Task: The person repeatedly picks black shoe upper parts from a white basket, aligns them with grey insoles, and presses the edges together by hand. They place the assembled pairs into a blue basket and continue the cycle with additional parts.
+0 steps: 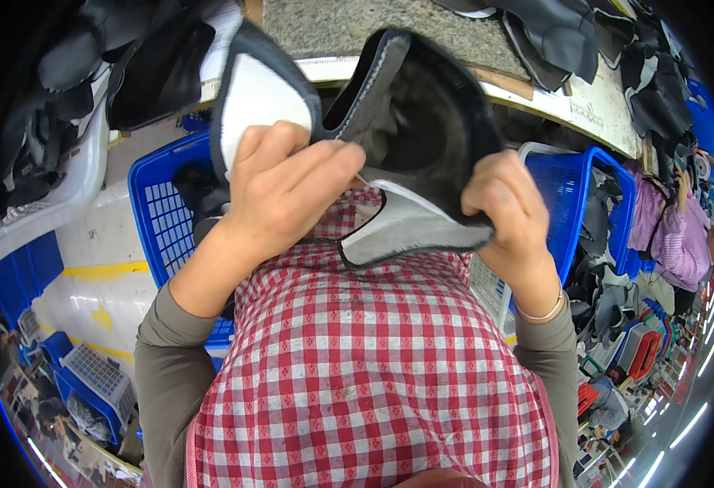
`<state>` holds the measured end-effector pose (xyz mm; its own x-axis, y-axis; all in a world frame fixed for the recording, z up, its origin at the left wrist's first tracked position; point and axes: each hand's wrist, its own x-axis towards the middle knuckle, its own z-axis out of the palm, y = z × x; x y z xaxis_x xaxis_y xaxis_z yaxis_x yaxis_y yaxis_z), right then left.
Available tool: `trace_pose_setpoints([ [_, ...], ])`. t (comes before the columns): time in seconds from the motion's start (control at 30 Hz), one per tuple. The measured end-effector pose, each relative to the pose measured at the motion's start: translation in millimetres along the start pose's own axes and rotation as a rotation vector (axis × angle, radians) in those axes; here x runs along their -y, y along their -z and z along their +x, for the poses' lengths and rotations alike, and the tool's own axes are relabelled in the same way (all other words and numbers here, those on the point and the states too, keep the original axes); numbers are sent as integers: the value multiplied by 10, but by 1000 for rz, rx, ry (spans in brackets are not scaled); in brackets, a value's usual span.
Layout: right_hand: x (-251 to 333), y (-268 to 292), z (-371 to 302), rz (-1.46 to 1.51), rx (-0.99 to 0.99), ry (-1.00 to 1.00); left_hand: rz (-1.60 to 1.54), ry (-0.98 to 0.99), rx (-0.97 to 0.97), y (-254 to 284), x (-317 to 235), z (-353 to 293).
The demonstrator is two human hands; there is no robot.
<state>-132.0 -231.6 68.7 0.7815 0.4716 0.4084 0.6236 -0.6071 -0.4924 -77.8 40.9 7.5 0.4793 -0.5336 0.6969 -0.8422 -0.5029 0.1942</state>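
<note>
Between my hands I hold a shoe upper (446, 122), black with a grey lining and pale stitching along its edges. My left hand (279, 179) is closed on its left side, beside a white panel (263, 102) framed in black. On the right edge, the fingers of my right hand (510, 207) are curled round the black material. A light grey flap (414, 232) hangs from the lower part, in front of my red and white checked apron (365, 350). What the left fingertips pinch is partly hidden.
A worktable (332, 69) with a speckled stone slab (462, 37) runs along the far side. More black uppers (552, 37) lie at its right, others (157, 73) at the left. Blue baskets (149, 175) (564, 191) flank me below the table. Another person in a pink checked garment (678, 236) is far right.
</note>
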Motion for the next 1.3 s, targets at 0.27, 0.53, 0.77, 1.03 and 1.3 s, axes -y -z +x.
trace_pose_setpoints([
  [0.27, -43, -244, -136, 23, -157, -12, -16, -87, 20, 171, -91, -20],
  [0.53, -22, -314, -225, 48, -104, -201, -163, -34, 98, 7, -58, -95],
  [0.77, -91, -402, -270, 66, -77, -250, -194, -17, 154, -134, -43, -108],
  [1.03, -178, -443, -301, 82, -28, -207, -654, 289, 490, -26, 94, -42],
  [1.3, -240, -503, -469, 67, -116, -191, -562, 137, 470, 2, -90, -59],
])
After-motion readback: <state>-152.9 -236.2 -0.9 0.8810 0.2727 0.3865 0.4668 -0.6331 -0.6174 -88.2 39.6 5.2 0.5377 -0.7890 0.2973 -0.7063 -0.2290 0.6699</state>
